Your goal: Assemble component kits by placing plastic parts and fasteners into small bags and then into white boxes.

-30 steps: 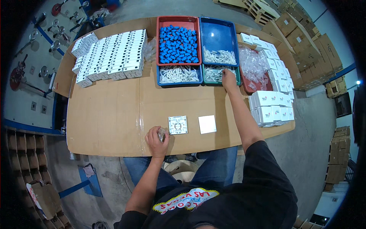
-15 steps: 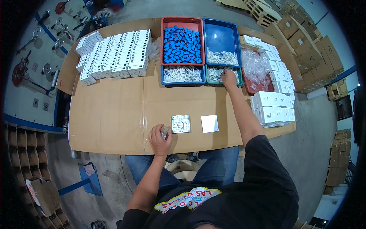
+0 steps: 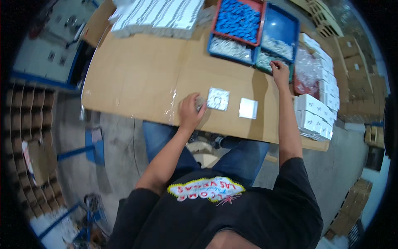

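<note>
My left hand point(image 3: 191, 111) rests on the cardboard-covered table, fingers curled round a small clear plastic packet point(image 3: 200, 102). Just to the right of it lies a square white plate with cut-outs point(image 3: 218, 98). Farther right is a plain white square plate point(image 3: 248, 108), apart from both hands. My right hand point(image 3: 280, 71) is at the near edge of the green tray point(image 3: 262, 66), which holds small pale pieces in clear wrapping. Its fingers are pinched together; blur hides what is between them.
A red tray of blue plugs point(image 3: 237, 20) and a blue tray of white pieces point(image 3: 230, 47) stand left of the green tray. Behind is another blue tray point(image 3: 282, 23). White boxes point(image 3: 314, 114) and clear plastic bags point(image 3: 307, 68) sit right; stacked white units point(image 3: 157, 16) fill the far left.
The view has tilted and shifted, so the table sits higher in it. My right hand has drawn back from inside the green tray to its near edge. My left hand keeps the packet.
</note>
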Motion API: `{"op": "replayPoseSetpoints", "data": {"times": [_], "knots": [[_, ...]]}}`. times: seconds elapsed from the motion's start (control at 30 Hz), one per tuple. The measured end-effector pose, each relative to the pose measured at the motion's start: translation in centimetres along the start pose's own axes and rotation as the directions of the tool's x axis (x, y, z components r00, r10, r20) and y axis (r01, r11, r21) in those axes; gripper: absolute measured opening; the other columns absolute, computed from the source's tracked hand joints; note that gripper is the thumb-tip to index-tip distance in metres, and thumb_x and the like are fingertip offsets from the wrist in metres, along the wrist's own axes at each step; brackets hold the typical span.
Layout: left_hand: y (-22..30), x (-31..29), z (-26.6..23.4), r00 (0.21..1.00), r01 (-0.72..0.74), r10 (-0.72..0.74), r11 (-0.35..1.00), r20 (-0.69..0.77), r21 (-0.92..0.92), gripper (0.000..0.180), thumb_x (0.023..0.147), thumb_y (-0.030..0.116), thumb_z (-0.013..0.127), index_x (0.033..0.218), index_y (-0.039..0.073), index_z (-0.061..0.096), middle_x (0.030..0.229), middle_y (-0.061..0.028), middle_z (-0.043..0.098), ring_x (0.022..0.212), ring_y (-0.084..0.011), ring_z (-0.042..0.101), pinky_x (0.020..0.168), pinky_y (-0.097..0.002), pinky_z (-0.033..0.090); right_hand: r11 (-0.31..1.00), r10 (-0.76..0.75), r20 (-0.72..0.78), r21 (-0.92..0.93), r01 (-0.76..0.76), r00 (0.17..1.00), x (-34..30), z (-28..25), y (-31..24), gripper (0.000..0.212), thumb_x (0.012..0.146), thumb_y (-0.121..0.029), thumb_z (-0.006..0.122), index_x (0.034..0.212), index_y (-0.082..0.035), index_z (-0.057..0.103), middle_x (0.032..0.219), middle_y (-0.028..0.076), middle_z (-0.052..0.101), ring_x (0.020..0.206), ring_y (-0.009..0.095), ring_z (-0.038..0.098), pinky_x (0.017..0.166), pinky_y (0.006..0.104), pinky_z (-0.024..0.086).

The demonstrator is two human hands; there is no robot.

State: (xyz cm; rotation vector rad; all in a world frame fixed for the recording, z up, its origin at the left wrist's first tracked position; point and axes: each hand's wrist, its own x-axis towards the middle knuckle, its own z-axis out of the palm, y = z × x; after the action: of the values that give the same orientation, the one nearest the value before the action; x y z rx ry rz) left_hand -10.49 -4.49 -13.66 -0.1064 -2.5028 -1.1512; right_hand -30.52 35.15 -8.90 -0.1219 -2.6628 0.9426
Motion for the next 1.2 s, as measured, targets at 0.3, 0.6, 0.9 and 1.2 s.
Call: {"op": "replayPoseSetpoints", "data": {"times": [0.3,0.6,0.9,1.2], "knots": [[0.2,-0.3,0.1,0.996,-0.085,0.085,0.996,0.016,-0.039,0.045,0.081,0.027,0.081,0.118,0.009,0.062,0.109,-0.0092,0.068,0.099,-0.0304,0.064,0.089,-0.0422,0.047,0.882,-0.003,0.519,0.405,-0.242,0.855,-17.7,6.1,-14.3,0.017,0.089,-0.012,0.075,0.103,-0.003,0.077,0.081,0.003,0.071,0.068,0.008,0.058,0.062,0.0251,0.047],[-0.2,-0.5,-0.2,0.993,-0.119,0.120,0.991,0.015,-0.063,0.042,0.081,0.024,0.078,0.117,0.009,0.062,0.109,-0.0097,0.068,0.100,-0.0319,0.064,0.089,-0.0433,0.049,0.910,-0.207,0.430,0.415,0.011,0.879,-21.1,8.0,-17.5,0.020,0.093,-0.015,0.068,0.107,-0.002,0.075,0.096,0.012,0.070,0.076,0.022,0.066,0.071,0.0332,0.052],[-0.7,-0.6,1.1,0.998,-0.022,0.010,0.977,-0.057,-0.213,0.044,0.081,0.022,0.080,0.119,0.006,0.062,0.107,-0.0132,0.068,0.096,-0.0327,0.066,0.085,-0.0430,0.052,0.908,-0.143,0.454,0.415,-0.066,0.880,-21.0,8.4,-16.0,0.021,0.094,-0.015,0.070,0.112,-0.005,0.074,0.100,0.010,0.072,0.074,0.018,0.066,0.070,0.0313,0.054],[0.0,-0.5,0.8,0.999,-0.031,0.031,0.999,-0.012,-0.018,0.043,0.085,0.024,0.077,0.120,0.004,0.062,0.100,-0.0108,0.068,0.090,-0.0283,0.065,0.085,-0.0427,0.049,0.995,0.021,0.058,0.095,-0.027,0.998,-7.3,3.4,-3.4,0.022,0.092,-0.019,0.067,0.106,-0.004,0.075,0.093,0.018,0.075,0.083,0.030,0.073,0.076,0.0396,0.056]]}}
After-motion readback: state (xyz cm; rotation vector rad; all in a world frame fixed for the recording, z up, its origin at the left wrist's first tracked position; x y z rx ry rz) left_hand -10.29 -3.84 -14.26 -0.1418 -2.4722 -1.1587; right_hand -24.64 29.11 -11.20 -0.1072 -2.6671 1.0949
